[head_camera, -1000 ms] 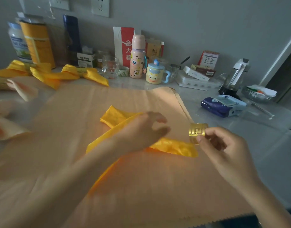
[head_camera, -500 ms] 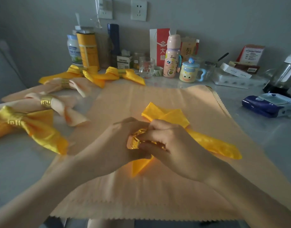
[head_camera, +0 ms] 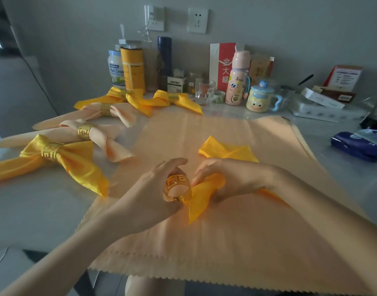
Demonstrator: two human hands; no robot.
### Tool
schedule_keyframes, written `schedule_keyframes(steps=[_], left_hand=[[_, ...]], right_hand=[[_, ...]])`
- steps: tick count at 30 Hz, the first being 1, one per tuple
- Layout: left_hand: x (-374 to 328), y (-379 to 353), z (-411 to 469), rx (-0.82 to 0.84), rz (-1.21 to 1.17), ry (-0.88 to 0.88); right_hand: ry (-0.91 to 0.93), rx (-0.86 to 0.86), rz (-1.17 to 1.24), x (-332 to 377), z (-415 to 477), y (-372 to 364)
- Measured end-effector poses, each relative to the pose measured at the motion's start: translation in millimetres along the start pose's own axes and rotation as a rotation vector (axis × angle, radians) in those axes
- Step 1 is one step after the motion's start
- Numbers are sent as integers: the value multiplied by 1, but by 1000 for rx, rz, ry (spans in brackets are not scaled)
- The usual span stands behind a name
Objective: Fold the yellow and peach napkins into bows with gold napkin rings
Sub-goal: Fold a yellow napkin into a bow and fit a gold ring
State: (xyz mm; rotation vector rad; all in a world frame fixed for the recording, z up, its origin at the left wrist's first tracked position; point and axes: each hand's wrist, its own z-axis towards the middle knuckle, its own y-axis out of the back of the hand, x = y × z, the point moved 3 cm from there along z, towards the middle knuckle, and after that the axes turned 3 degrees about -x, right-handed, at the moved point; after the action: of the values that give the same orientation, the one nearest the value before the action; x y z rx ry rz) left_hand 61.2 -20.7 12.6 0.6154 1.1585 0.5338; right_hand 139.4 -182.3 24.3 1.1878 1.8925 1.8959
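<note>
The left hand's fingers (head_camera: 170,165) and thumb curl around a gold napkin ring (head_camera: 178,188), holding it on edge with its open side turned to the right, so that the left hand (head_camera: 153,189) cups it from behind. Just beside it, the right hand's fingers (head_camera: 202,169) are bent and pressed together, pinching the gathered middle of a yellow napkin (head_camera: 204,193); the right hand (head_camera: 230,178) lies over the fabric. The ring's rim touches the bunched cloth, but I cannot tell whether any fabric is inside the ring. One pointed end of the napkin hangs down below the ring, a folded end lies flat beyond the right hand, and a tail runs out to the right under the wrist. All of this sits on a stack of peach napkins (head_camera: 204,242) spread flat on the pale table (head_camera: 44,210). To the left lie ringed bows: a yellow bow (head_camera: 76,161) nearest, then two peach bows (head_camera: 102,137) (head_camera: 119,114), and two more yellow bows (head_camera: 172,101) at the back. Along the wall stand a yellow canister (head_camera: 133,69), a pink bottle (head_camera: 236,82) and a cartoon mug (head_camera: 258,99); a blue tissue pack (head_camera: 354,146) lies at the right.
</note>
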Motion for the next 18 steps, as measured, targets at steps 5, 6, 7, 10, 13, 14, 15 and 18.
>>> schedule_keyframes(steps=[5,6,7,10,13,14,15,18], left_hand=[[2,-2,2,-26,15,23],[2,-1,2,-41,31,29],[1,0,2,-56,51,38],[3,-2,2,-55,80,70],[5,-4,2,-110,26,98],[6,-4,2,-143,-11,108],[6,-4,1,-174,-54,117],[4,-7,2,-260,-161,154]], right_hand=[[30,87,150,-7,-1,-5],[37,72,160,-8,0,-6],[47,38,166,-9,2,-6],[81,-89,238,-12,6,-10],[98,-189,336,-17,7,-15],[96,-232,380,-19,8,-16],[90,-275,431,-20,8,-16],[86,-390,573,-21,10,-14]])
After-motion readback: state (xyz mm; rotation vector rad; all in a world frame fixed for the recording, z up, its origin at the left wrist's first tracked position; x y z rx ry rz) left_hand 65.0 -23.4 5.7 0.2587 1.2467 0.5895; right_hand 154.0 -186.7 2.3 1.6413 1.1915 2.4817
